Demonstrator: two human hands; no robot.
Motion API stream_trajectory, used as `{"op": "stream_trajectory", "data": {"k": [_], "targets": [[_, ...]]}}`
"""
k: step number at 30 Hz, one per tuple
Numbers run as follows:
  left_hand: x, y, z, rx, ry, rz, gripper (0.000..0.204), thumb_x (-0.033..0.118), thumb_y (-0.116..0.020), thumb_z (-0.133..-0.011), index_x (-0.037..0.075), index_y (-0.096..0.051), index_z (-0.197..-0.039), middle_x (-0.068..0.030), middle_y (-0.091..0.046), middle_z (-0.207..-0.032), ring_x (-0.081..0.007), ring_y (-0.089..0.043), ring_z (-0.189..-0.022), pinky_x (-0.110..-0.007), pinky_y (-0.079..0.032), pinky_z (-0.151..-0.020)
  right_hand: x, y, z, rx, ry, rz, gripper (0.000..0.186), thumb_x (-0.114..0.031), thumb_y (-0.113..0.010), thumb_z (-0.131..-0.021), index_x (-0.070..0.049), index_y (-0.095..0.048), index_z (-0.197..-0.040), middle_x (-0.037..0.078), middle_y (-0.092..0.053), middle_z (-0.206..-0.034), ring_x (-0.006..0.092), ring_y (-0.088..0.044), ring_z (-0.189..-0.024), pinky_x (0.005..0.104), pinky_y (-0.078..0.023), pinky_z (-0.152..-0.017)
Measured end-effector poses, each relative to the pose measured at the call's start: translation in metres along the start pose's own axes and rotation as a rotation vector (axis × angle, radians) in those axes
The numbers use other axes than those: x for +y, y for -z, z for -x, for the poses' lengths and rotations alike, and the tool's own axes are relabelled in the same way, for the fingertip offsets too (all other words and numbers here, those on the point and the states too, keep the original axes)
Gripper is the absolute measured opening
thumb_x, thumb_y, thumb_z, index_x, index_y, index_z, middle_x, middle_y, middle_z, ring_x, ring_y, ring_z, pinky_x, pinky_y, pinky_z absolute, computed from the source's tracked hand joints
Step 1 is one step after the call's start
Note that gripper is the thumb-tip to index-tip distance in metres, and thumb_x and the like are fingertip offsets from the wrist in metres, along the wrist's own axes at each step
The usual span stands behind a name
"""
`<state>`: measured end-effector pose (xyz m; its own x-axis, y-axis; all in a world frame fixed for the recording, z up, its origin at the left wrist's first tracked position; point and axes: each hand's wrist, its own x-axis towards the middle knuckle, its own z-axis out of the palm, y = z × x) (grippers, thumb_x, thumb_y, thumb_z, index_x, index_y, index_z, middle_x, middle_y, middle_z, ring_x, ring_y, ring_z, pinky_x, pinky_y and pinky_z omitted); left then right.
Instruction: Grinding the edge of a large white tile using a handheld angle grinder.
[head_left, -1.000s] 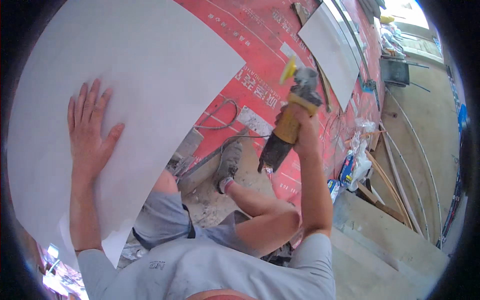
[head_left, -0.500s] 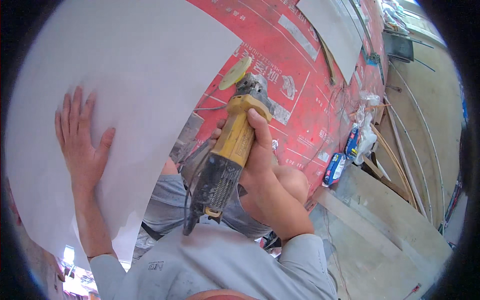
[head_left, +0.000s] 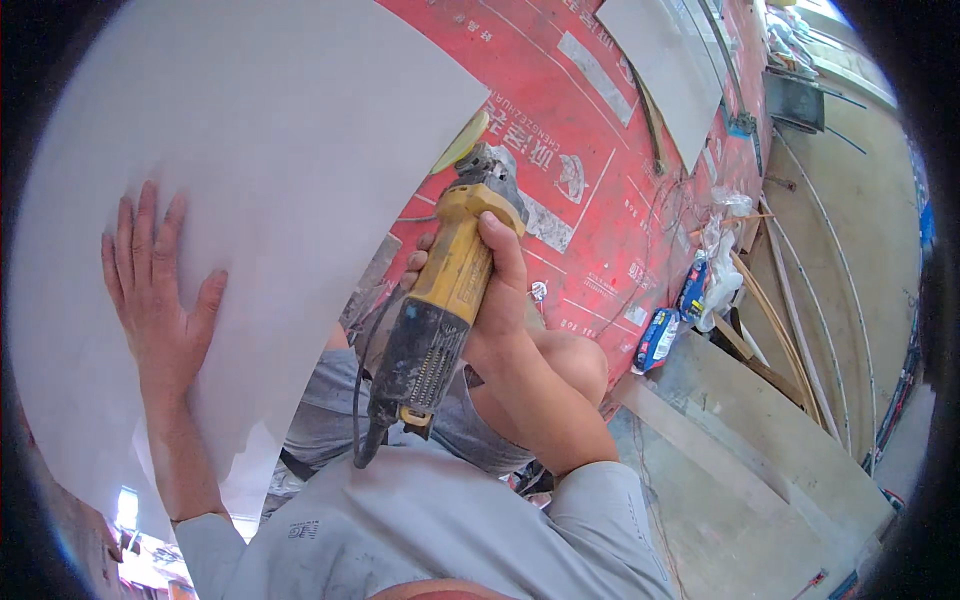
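A large pale sheet (head_left: 300, 130) with a glossy face fills the left side. Against it my left hand (head_left: 165, 300) lies flat, fingers spread, holding nothing. In my right hand (head_left: 500, 290) is a yellow and black angle grinder (head_left: 440, 290), gripped round its body with the thumb on the near side. The grinder's head points up and away from me, and its pale yellow disc (head_left: 464, 140) is at the sheet's right edge. Whether the disc touches that edge I cannot tell. A dark cord leaves the tool's lower end near my lap.
Red printed floor covering (head_left: 590, 260) spreads beyond the grinder. Another white panel (head_left: 665, 70) lies at the top right. Blue packets (head_left: 657, 338), a clear plastic bag (head_left: 722, 270) and wood strips (head_left: 775, 310) are on the right, near a board (head_left: 740, 450).
My right hand has brought the grinder slightly left, so its disc has come to the sheet's edge. My left hand stays flat on the sheet.
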<state>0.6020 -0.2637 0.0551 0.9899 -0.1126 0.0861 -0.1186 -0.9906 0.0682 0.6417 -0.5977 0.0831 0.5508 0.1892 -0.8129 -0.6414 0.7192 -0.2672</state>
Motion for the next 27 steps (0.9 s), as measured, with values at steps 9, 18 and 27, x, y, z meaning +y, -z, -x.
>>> {"op": "stream_trajectory", "data": {"k": [9, 18, 27], "targets": [[0.003, -0.001, 0.002, -0.010, -0.004, -0.006, 0.073, 0.061, -0.046, -0.101, 0.016, -0.041, -0.158, -0.0079, -0.033, -0.167, -0.0310, -0.023, -0.157, -0.053, -0.011, -0.128, -0.016, -0.001, -0.008, -0.033, -0.009, 0.019, 0.050, -0.044, -0.067, -0.092, -0.004, -0.056, -0.120, 0.012, -0.063, -0.098, 0.0270, -0.067, -0.087, 0.0447, -0.060, -0.080], [0.002, -0.001, 0.001, 0.010, -0.015, -0.012, 0.074, 0.061, -0.045, -0.101, 0.015, -0.040, -0.158, -0.0085, -0.033, -0.167, -0.0317, -0.023, -0.157, -0.054, -0.012, -0.128, -0.019, -0.011, -0.016, -0.025, -0.005, -0.022, 0.050, -0.042, -0.069, -0.090, -0.004, -0.055, -0.119, 0.013, -0.061, -0.096, 0.0258, -0.065, -0.086, 0.0410, -0.060, -0.077], [0.001, -0.002, 0.001, 0.020, -0.016, 0.010, 0.070, 0.054, -0.052, -0.099, 0.018, -0.040, -0.159, -0.0062, -0.032, -0.168, -0.0304, -0.023, -0.157, -0.053, -0.012, -0.129, -0.023, -0.012, -0.020, -0.005, 0.051, -0.012, 0.049, -0.041, -0.070, -0.090, -0.003, -0.055, -0.117, 0.013, -0.061, -0.096, 0.0262, -0.065, -0.084, 0.0415, -0.060, -0.076]]}}
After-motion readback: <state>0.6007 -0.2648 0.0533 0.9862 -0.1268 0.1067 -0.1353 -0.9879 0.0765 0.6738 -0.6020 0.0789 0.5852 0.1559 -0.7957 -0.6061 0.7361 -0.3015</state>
